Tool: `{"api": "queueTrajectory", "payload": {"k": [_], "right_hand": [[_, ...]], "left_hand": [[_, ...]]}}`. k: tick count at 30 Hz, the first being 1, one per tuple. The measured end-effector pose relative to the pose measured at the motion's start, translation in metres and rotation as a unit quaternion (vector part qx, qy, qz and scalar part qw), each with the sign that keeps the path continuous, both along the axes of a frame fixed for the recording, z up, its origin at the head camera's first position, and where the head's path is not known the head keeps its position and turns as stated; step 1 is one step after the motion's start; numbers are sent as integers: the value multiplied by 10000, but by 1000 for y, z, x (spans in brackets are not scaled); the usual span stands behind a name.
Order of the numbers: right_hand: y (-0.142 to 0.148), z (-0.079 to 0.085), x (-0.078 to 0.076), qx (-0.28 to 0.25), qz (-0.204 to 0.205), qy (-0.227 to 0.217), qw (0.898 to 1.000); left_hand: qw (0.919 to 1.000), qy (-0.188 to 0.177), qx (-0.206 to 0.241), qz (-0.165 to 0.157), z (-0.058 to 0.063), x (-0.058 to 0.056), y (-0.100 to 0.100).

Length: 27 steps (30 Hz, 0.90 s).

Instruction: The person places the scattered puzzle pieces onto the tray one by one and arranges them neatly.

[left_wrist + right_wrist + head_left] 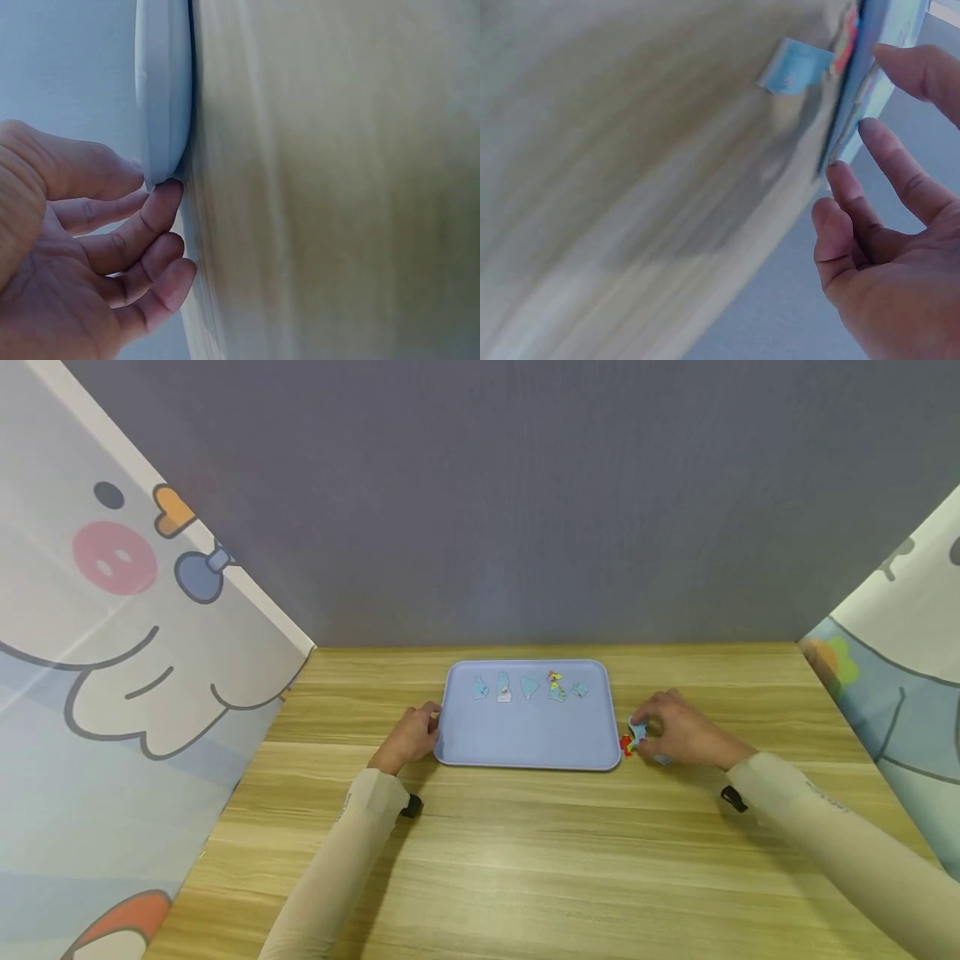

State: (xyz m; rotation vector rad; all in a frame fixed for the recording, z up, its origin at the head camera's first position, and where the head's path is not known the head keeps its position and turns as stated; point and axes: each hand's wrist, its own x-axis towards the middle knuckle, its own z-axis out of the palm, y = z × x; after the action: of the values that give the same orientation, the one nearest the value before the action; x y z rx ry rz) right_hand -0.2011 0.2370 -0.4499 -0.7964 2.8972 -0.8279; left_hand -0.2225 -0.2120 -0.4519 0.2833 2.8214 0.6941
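Blue tray rim (528,767) between hands (411,735) (681,732)

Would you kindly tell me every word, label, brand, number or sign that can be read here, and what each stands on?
No text can be read.
Left sleeve: dark marks like lettering near the cuff, too small to read.
Right sleeve: similar marks, too small to read.
Small printed pieces in the tray: no readable text.

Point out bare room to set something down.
Bare: the near half of the tray, between its row of flat pieces and near rim; the table in front, between the sleeves. Crowded: the tray's far strip, and the table by the right hand, where loose pieces lie.
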Motion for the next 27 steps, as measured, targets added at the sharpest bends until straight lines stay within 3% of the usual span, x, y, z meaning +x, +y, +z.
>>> {"api": "queueTrajectory", "payload": {"k": [4, 13, 27], "right_hand": [[-5, 8, -1, -115, 72, 327, 9994], [-35, 24, 0, -195, 182, 234, 9994], [-79, 23, -7, -637, 590, 489, 9950]], "left_hand": [[10000, -10, 18, 8, -2, 0, -1], [9999, -8, 111, 10, -2, 0, -2], [9997, -76, 240, 64, -2, 0, -3]]}}
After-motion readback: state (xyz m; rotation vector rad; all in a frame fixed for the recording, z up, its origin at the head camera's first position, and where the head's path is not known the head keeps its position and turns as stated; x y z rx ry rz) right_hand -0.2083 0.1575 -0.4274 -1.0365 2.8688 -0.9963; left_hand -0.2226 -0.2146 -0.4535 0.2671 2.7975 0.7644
